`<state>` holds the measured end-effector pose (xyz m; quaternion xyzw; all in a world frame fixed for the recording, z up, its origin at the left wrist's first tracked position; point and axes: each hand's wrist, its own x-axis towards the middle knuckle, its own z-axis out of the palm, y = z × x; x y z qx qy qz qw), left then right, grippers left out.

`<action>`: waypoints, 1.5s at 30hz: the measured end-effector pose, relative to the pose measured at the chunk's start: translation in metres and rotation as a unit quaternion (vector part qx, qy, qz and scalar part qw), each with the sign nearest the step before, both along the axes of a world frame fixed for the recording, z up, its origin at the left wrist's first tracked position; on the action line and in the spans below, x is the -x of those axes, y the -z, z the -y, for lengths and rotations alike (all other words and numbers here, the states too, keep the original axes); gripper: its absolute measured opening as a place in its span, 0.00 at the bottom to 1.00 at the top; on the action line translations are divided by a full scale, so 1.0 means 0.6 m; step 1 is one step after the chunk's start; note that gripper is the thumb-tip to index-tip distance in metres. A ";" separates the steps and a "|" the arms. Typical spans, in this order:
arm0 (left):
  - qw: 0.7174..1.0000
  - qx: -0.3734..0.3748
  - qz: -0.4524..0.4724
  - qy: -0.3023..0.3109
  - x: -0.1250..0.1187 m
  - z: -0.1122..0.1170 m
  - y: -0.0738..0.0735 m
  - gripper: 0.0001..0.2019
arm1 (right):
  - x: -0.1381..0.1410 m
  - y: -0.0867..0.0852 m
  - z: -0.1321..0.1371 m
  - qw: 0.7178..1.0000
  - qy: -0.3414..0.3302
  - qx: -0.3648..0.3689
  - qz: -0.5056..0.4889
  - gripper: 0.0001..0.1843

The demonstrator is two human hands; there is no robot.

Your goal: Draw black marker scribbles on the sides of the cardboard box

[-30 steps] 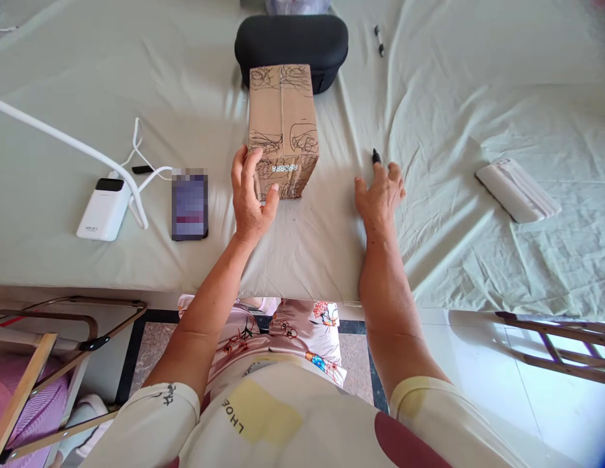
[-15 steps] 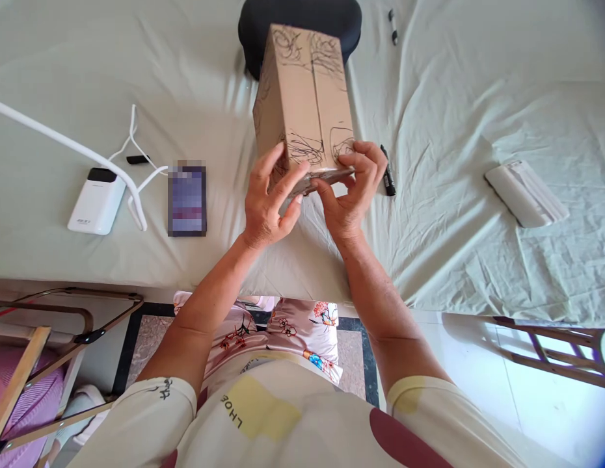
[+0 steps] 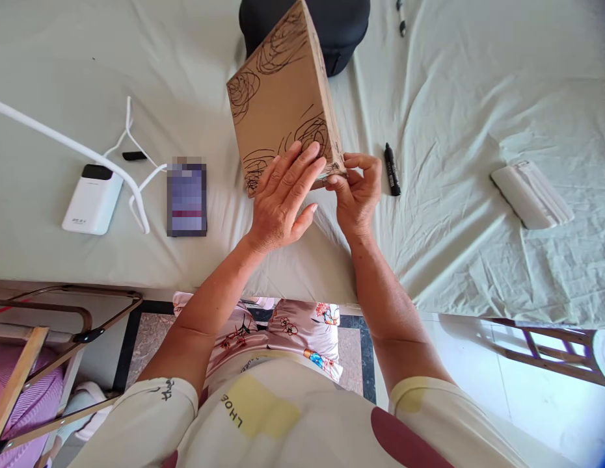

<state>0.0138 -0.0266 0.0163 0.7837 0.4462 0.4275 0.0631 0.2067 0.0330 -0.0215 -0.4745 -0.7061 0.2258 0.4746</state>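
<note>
A brown cardboard box stands tilted in front of me, its broad side facing up with black scribbles at the corners. My left hand lies against the lower part of that side, fingers stretched out and thumb apart. At the lower right corner, my right hand pinches the box edge between thumb and fingers. A black marker lies on the cloth just right of my right hand. The underside of the box is hidden.
Behind the box sits a black case. On the left are a white power bank, a white cable and a phone with a blurred screen. A pen lies far back; a whitish packet rests at right on the cloth.
The box has been turned so its broad scribbled side now faces me instead of the narrow seamed side. My left hand has flattened onto it; my right hand still grips the near corner.
</note>
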 end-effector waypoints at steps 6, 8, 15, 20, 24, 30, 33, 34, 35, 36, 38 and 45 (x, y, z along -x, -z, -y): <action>0.997 0.045 0.025 -0.054 -0.001 0.004 -0.004 0.29 | -0.007 -0.006 -0.002 0.998 0.026 -0.003 -0.054 0.32; 0.994 0.059 0.053 -0.080 0.002 0.001 0.000 0.29 | -0.003 -0.009 0.001 0.998 0.025 0.009 -0.049 0.31; 0.991 0.048 0.068 -0.104 0.013 -0.012 0.015 0.36 | -0.002 -0.012 0.006 0.999 -0.009 0.048 -0.020 0.25; 0.994 0.059 0.050 -0.076 0.007 -0.011 0.012 0.30 | -0.006 -0.009 0.006 0.997 -0.027 0.044 0.058 0.26; 0.996 0.041 0.037 -0.070 0.005 -0.012 0.011 0.29 | -0.003 -0.025 0.014 0.999 -0.011 0.014 0.038 0.35; 0.992 0.064 -0.039 -0.098 0.008 0.000 -0.016 0.26 | -0.004 -0.030 0.016 0.996 -0.028 -0.082 -0.013 0.25; 0.988 0.075 -0.063 -0.123 0.006 0.007 -0.025 0.24 | 0.000 -0.022 0.015 0.992 -0.058 -0.107 -0.037 0.22; 0.987 0.073 -0.060 -0.133 0.006 0.008 -0.025 0.24 | 0.004 -0.020 0.017 0.992 -0.065 -0.105 -0.037 0.22; 0.986 0.069 -0.054 -0.144 0.006 0.008 -0.024 0.24 | 0.008 -0.020 0.020 0.991 -0.070 -0.104 -0.037 0.21; 0.984 0.067 -0.047 -0.157 0.006 0.007 -0.021 0.25 | 0.014 -0.022 0.025 0.991 -0.075 -0.103 -0.036 0.21; 0.980 0.069 -0.035 -0.181 0.006 0.004 -0.016 0.25 | 0.028 -0.027 0.035 0.991 -0.082 -0.099 -0.032 0.19; 0.980 0.054 0.004 -0.190 0.002 -0.005 -0.002 0.23 | 0.053 -0.040 0.052 0.991 -0.092 -0.092 -0.009 0.20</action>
